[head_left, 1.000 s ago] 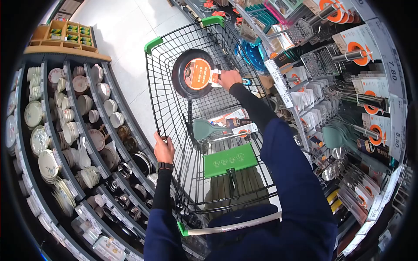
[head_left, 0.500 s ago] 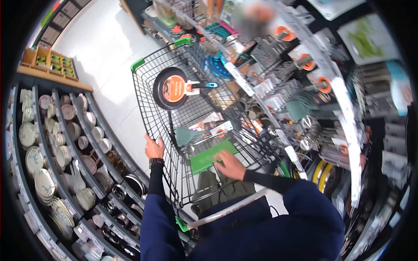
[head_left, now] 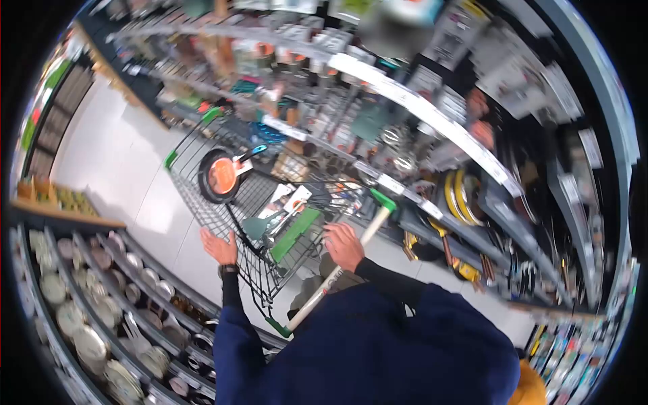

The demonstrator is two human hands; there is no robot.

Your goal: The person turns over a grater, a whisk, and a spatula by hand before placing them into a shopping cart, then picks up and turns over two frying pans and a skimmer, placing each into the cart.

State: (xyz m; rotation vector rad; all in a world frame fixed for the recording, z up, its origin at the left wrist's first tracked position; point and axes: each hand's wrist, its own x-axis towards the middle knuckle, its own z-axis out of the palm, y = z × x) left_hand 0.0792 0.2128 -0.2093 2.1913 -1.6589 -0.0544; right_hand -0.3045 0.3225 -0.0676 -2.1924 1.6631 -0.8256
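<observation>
My left hand [head_left: 219, 247] is beside the left side of the shopping cart, fingers stretched out and holding nothing. Over the cart's near end, close to the handle [head_left: 314, 301], my right hand [head_left: 343, 247] has its fingers loosely extended and nothing in them. A black frying pan [head_left: 209, 190] with a round orange label lies at the cart's far end. Nearer to me are a grey-green utensil head [head_left: 255, 227] and carded kitchen tools [head_left: 297, 200]. The green panel [head_left: 295, 235] lies between my hands.
A shelf of stacked bowls and plates [head_left: 91, 343] runs along the left. Racks of hanging kitchen utensils and a shelf edge [head_left: 418, 108] line the other side, close to the cart. Pans with yellow rims [head_left: 462, 198] stand on the right. Pale floor [head_left: 128, 145] shows ahead.
The view has turned right, so cart and shelves sit further left. My left hand's curled fingers have straightened out. My right hand has moved off the green panel, closer to the handle.
</observation>
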